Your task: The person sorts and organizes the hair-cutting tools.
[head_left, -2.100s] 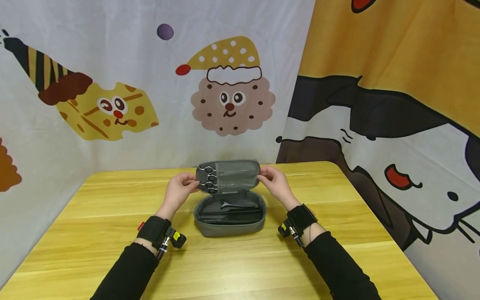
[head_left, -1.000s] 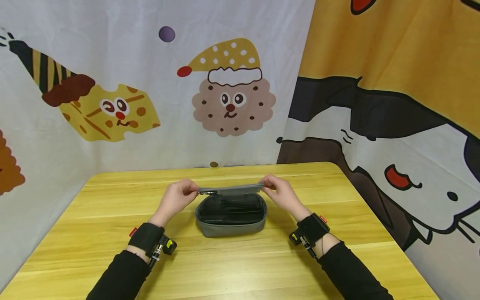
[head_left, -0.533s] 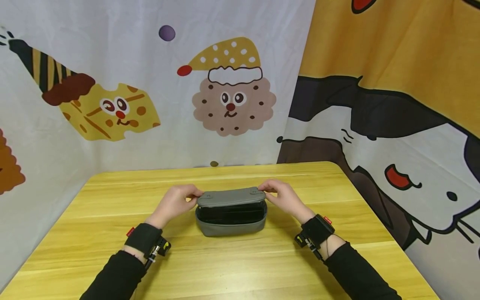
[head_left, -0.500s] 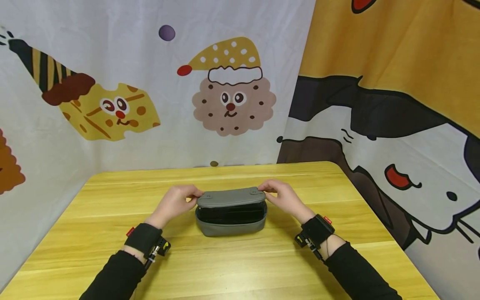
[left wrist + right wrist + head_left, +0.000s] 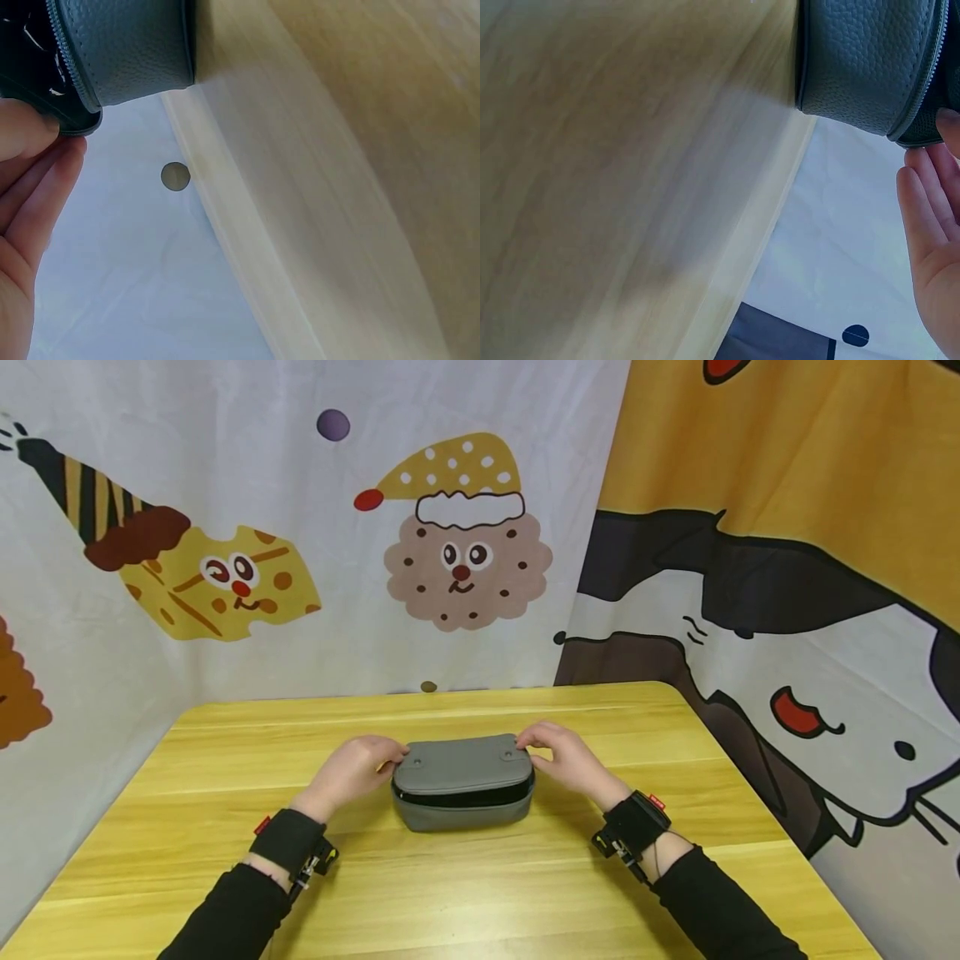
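Observation:
A grey zippered case point(image 5: 465, 817) stands on the table, its lid point(image 5: 461, 766) tilted down over it with a dark gap left along the front. At the lid's left end, my left hand point(image 5: 352, 774) pinches the edge between thumb and fingers; the left wrist view shows the thumb point(image 5: 26, 129) inside and the fingers outside. My right hand point(image 5: 568, 760) holds the opposite end, thumb point(image 5: 949, 129) and fingertips on the lid's rim. Metal loops point(image 5: 45, 45) glint inside the lid in the left wrist view. The rest of the contents is hidden.
The wooden table point(image 5: 465, 893) extends around the case on every side. Behind it hangs a white curtain point(image 5: 262, 460) with cartoon prints, and a yellow and black printed one point(image 5: 787, 468) is at the right.
The lid, upright at first with scissors showing in its pocket, has swung forward and down over the case. Both hands have moved down and toward me with it, holding its ends.

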Tool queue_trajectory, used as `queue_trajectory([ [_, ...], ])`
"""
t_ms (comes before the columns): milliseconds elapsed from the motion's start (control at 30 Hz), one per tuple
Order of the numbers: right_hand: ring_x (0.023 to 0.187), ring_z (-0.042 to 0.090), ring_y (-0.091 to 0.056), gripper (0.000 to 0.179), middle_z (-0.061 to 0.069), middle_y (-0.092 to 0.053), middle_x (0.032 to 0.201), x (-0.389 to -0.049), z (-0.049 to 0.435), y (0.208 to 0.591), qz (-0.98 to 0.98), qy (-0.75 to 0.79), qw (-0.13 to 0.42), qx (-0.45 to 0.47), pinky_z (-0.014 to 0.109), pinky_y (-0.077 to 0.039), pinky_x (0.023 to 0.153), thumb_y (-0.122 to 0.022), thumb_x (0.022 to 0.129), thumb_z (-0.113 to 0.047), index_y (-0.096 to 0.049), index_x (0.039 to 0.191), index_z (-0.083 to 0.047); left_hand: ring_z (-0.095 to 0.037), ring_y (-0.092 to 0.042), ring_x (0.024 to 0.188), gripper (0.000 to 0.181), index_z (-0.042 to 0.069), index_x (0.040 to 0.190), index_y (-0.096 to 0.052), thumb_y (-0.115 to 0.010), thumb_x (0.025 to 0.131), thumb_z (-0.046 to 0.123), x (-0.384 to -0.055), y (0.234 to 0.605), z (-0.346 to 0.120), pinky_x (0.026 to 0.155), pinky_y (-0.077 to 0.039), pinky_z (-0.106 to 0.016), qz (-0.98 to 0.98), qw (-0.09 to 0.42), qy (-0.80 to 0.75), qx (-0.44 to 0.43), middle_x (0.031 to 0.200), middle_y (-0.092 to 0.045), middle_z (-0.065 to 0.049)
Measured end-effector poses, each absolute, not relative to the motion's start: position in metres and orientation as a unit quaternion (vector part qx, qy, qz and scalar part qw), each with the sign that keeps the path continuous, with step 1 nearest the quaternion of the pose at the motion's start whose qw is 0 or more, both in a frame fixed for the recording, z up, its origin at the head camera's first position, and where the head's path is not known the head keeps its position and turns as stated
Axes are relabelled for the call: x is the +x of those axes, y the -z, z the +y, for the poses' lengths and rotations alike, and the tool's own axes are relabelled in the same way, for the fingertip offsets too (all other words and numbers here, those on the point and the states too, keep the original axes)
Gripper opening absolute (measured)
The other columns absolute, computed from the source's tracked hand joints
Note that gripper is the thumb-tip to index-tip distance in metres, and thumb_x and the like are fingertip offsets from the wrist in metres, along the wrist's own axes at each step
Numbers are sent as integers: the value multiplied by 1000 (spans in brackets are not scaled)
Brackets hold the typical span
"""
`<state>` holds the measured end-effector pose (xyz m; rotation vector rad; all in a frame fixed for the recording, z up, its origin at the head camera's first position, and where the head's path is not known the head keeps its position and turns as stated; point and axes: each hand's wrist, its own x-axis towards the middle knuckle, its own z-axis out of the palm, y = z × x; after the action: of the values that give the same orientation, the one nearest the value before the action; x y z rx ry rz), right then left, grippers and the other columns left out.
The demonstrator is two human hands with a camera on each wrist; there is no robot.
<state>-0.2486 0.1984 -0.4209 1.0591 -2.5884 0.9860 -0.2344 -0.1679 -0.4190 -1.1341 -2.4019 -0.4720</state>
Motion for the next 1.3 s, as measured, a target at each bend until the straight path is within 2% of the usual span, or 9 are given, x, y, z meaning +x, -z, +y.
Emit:
queue_trajectory([
  [133, 105, 24, -62, 30, 6, -64, 111, -248, 198, 421, -868, -328, 88, 362, 36, -53, 92, -73, 83, 13, -67, 105, -7, -22, -69, 80, 23, 3, 91, -73, -76, 75, -13, -235, 421, -167, 69, -57, -30, -859, 233, 161, -425, 90, -72, -9],
  [300, 103, 23, -61, 30, 5, -63, 109, -247, 199, 422, -872, -307, 95, 369, 34, -53, 91, -75, 80, 12, -68, 103, -7, -19, -67, 75, 23, 9, 80, -67, -74, 78, -12, -234, 422, -167, 61, -51, -24, -848, 246, 151, -445, 85, -70, -8],
  [633, 103, 22, -60, 31, 5, -61, 109, -244, 197, 421, -881, -282, 91, 369, 35, -52, 90, -77, 80, 9, -67, 103, -9, -20, -69, 81, 21, 5, 88, -70, -74, 77, -12, -233, 423, -166, 69, -58, -30, -849, 256, 124, -446, 90, -71, -8],
  [1300, 103, 23, -60, 30, 5, -60, 109, -241, 195, 422, -886, -262, 99, 371, 34, -52, 90, -75, 80, 11, -65, 102, -8, -20, -68, 79, 25, 5, 90, -71, -73, 74, -15, -232, 428, -165, 67, -57, -30, -838, 276, 128, -454, 86, -69, -6],
])
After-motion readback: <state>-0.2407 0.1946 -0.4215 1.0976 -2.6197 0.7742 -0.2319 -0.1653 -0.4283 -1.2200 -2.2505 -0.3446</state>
